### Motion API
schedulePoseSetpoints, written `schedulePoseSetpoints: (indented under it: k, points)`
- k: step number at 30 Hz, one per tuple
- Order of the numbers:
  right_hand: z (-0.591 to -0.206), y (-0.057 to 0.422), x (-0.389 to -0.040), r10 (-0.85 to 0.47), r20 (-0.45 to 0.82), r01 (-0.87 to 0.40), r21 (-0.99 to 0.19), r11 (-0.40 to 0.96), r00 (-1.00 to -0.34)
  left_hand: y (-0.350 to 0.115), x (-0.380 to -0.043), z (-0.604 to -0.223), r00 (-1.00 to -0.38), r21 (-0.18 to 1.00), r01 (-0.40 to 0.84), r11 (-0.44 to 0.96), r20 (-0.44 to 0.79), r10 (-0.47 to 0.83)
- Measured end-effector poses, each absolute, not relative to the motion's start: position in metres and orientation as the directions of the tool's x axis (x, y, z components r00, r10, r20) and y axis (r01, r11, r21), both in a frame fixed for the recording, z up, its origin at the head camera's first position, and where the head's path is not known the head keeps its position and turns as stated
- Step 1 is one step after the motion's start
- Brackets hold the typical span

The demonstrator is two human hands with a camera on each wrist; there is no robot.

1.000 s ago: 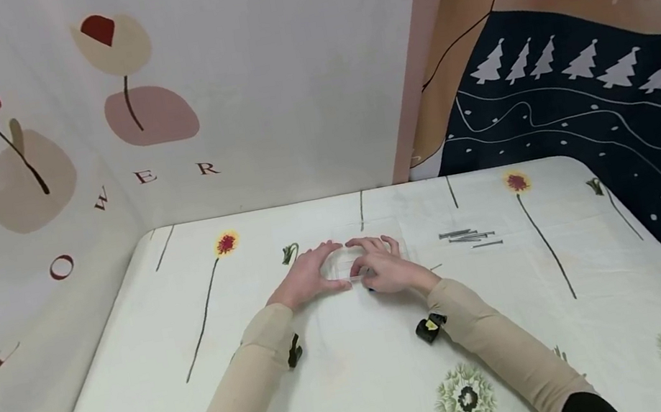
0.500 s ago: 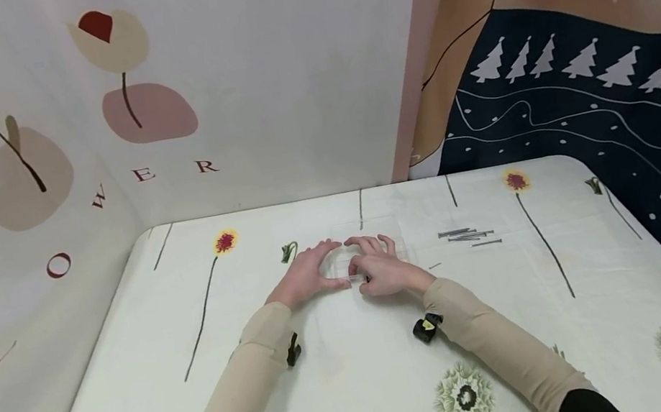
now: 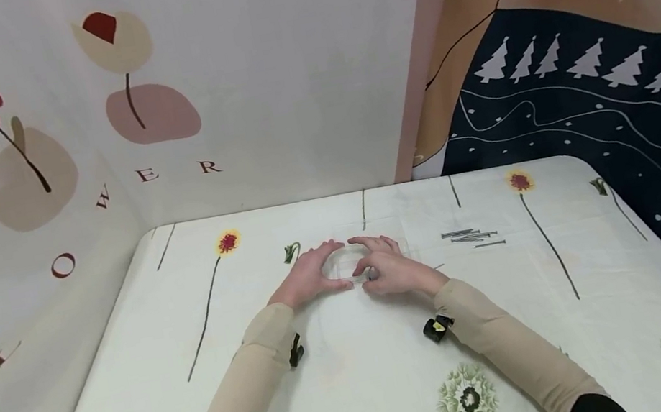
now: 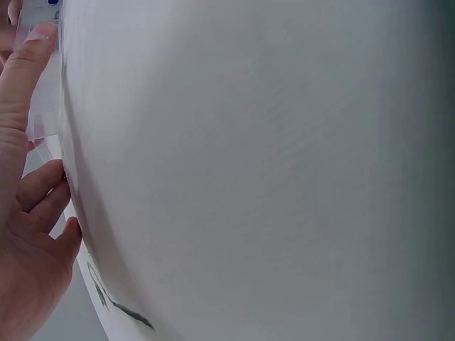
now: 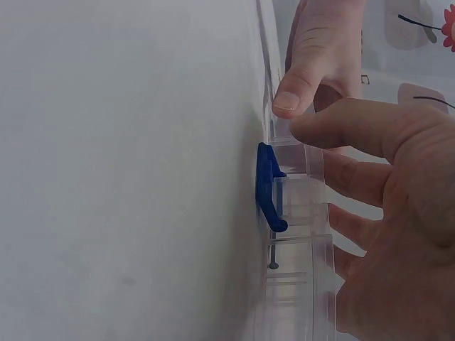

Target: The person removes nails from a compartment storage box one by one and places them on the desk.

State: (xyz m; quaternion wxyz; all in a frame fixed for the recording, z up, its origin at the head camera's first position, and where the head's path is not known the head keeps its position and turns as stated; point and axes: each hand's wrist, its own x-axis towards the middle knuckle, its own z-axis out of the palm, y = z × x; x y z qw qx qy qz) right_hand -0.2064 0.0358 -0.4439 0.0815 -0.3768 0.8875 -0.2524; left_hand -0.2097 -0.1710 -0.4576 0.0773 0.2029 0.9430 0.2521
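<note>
While nails (image 3: 475, 236) are lying loose outside the right hand (image 3: 390, 272), whose hold I can't tell, the left hand (image 3: 309, 276) is curling round the clear box (image 5: 302, 256) between both; one nail (image 5: 274, 256) is apparently showing through it, so work is looking part-done.

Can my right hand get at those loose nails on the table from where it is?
Probably yes: the nails lie uncovered to the right of your right hand, with no visible obstacle between.

Box (image 5: 302, 213) is clear — tablecloth (image 3: 357, 362) is white, flower-printed.
</note>
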Motion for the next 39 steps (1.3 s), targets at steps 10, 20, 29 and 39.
schedulePoseSetpoints:
  k: [10, 20, 29, 39]
  points:
    - [-0.436, 0.034, -0.207, -0.680, 0.048, -0.591, -0.541, 0.598, -0.732, -0.167, -0.211, -0.456, -0.901, 0.492, 0.365, 0.790, -0.026, 0.433]
    - [-0.442, 0.026, -0.205, -0.655, 0.008, -0.576, -0.484, 0.658, -0.756, -0.170, -0.212, -0.456, -0.904, 0.484, 0.361, 0.797, -0.027, 0.426]
    - [-0.443, 0.026, -0.202, -0.659, -0.015, -0.575, -0.473, 0.667, -0.752, -0.170, -0.212, -0.458, -0.904, 0.484, 0.359, 0.798, -0.033, 0.426]
    - [-0.445, 0.026, -0.202, -0.648, 0.006, -0.565, -0.496, 0.659, -0.761, -0.171, -0.211, -0.460, -0.905, 0.497, 0.351, 0.793, -0.037, 0.424]
